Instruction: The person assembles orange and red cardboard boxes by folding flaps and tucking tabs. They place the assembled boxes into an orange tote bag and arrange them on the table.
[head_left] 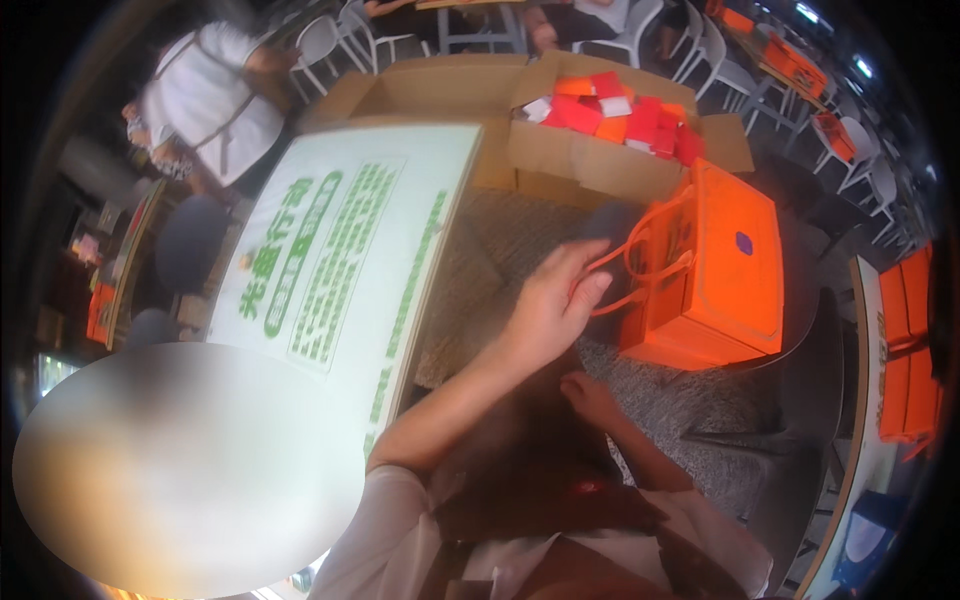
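My left hand (558,306) reaches across to the middle, its fingers and thumb closed round the cord handles of an orange gift bag (738,265). The bag is boxy and tilted, with a small purple-blue mark on its broad face, and it rests at or over a dark chair seat. Two orange cord loops (655,240) run from the bag to my fingers. Lower down, close to my body, my right hand (592,400) hangs apart from the bag. Its fingers are dim and blurred, and nothing shows clearly in them.
A white table (425,160) with green print lies at the left. Beyond it, an open cardboard box (600,165) holds many red and orange packets. More orange bags (905,350) stand on a table at the right edge. A person in white (215,95) stands far left, near white chairs.
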